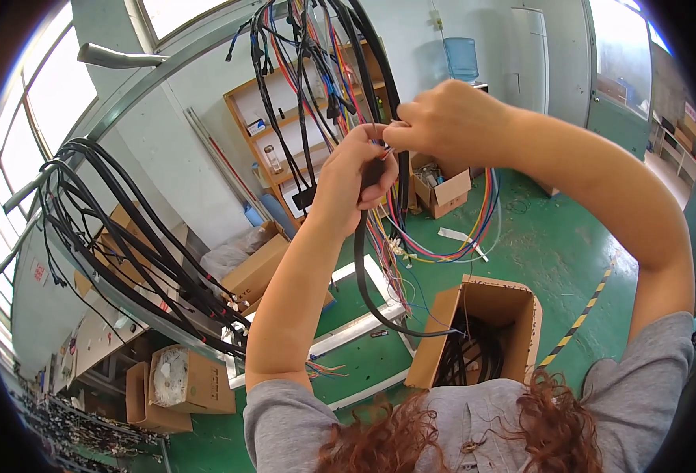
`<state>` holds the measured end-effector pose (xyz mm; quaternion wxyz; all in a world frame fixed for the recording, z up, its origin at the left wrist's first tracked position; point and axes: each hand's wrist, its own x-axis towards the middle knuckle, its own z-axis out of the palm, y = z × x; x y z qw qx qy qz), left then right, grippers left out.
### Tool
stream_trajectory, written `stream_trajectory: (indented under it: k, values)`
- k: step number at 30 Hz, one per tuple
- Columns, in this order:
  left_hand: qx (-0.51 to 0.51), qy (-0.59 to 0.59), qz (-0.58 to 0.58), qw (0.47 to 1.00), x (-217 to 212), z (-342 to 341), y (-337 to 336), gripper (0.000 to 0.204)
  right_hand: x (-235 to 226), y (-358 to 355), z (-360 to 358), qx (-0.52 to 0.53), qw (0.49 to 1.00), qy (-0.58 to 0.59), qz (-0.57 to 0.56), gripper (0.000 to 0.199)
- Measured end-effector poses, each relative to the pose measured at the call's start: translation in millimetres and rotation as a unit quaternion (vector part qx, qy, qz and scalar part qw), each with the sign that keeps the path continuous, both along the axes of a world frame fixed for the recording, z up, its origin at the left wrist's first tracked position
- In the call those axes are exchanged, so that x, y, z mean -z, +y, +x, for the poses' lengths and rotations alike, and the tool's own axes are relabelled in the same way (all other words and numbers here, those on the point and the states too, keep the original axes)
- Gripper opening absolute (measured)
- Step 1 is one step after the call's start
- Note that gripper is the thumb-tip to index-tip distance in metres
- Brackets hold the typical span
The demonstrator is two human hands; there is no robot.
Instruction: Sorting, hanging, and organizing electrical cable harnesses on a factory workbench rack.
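Both my arms are raised, and the hands meet in front of a hanging bundle of coloured wires (pixel 336 47). My left hand (pixel 348 173) is closed round a black cable (pixel 364 268), which hangs from the palm and curves down toward an open cardboard box (pixel 533 327). Against the left fingertips, my right hand (pixel 446 118) is pinched shut. A small reddish bit shows between the two hands, too small to make out. What the right fingers grip is hidden.
Black cable harnesses (pixel 119 213) hang from a metal rack (pixel 139 91) at the left. Coils of black cable (pixel 470 363) lie in the near box. A white frame (pixel 340 319) stands below my hands. Farther back are a wooden shelf (pixel 234 102) and another open box (pixel 450 193).
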<state>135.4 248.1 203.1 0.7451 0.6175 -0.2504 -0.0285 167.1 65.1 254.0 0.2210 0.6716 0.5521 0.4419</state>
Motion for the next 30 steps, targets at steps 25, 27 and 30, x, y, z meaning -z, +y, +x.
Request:
stream_trajectory:
  k: [25,27,30]
  values:
    - [-0.079,-0.095,0.133,0.983,15,3,9,0.034,2,21,1,0.132,0.961,0.239,-0.05,0.016]
    - [-0.099,-0.074,0.144,0.982,18,1,22,0.036,-8,10,1,0.175,0.899,0.399,-0.042,0.016]
    - [-0.078,-0.072,0.154,0.982,16,3,29,0.035,-15,-39,56,0.211,0.899,0.384,-0.003,0.021]
